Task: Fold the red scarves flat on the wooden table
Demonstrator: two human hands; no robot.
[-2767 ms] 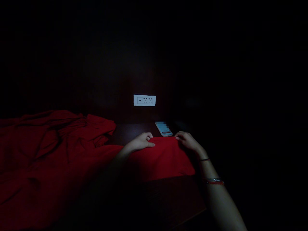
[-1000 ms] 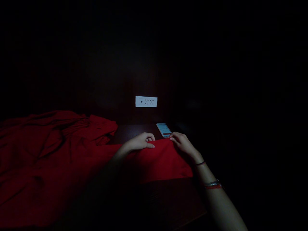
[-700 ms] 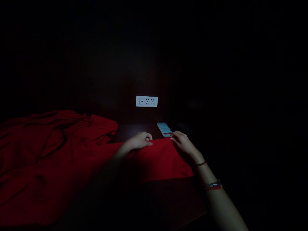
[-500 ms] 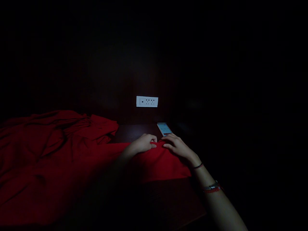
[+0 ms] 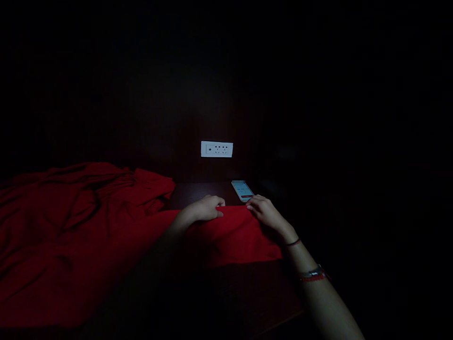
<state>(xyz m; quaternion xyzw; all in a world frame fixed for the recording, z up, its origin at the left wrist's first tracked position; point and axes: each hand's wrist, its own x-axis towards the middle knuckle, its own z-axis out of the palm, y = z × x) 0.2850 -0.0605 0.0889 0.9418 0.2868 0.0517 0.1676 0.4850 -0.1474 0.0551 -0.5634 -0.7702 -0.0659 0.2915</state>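
Red cloth [image 5: 116, 245] lay in soft, rumpled folds over the left of the dark, grained tabletop [image 5: 193, 191], its smooth strip reaching toward the right edge. The left hand [image 5: 205, 208] and right hand [image 5: 267, 214] pinched the strip's far side, near a flat rectangular phone [image 5: 242, 190].

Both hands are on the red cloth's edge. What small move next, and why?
I'd perhaps slide the right hand a little outward along the edge of the red cloth: the left hand is on that edge too, and faint creases show below them.
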